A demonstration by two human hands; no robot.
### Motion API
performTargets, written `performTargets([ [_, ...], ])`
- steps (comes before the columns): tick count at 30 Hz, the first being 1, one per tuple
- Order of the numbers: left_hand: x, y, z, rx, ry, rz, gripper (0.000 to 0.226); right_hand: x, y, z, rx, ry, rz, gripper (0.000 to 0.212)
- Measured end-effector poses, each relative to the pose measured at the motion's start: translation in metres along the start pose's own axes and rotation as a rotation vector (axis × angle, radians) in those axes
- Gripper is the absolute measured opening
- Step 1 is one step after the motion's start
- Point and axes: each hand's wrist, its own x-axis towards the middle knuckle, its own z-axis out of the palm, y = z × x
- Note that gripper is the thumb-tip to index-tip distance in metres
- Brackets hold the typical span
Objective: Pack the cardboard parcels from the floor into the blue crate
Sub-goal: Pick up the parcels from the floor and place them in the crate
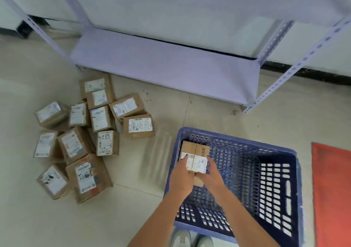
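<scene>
A cardboard parcel (pixel 195 152) with white labels is inside the blue crate (pixel 275 152), at its far left corner. My left hand (pixel 182 174) grips its near left side and my right hand (pixel 210 174) grips its near right side. Whether the parcel rests on the crate floor is hidden by my hands. Several more labelled cardboard parcels (pixel 83 138) lie in a loose pile on the floor, left of the crate. The nearest of them (pixel 138 126) is just beyond the crate's far left corner.
A pale purple metal rack (pixel 163 66) stands against the wall beyond the crate, its lowest shelf just above the floor. A red mat (pixel 332 193) lies right of the crate. My shoes (pixel 191 239) are at the crate's near edge.
</scene>
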Motion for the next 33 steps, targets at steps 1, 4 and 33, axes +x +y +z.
performTargets([
  [1,-0.014,0.009,-0.015,-0.001,0.026,0.004,0.047,-0.017,-0.011,0.003,0.013,-0.019,-0.007,0.078],
  [4,-0.066,0.028,-0.060,-0.034,0.078,-0.008,0.038,-0.074,-0.043,0.014,0.058,-0.073,-0.035,0.082],
  [33,-0.272,-0.045,-0.311,-0.345,0.201,-0.338,0.046,-0.332,-0.141,0.174,-0.359,-0.353,0.035,0.091],
])
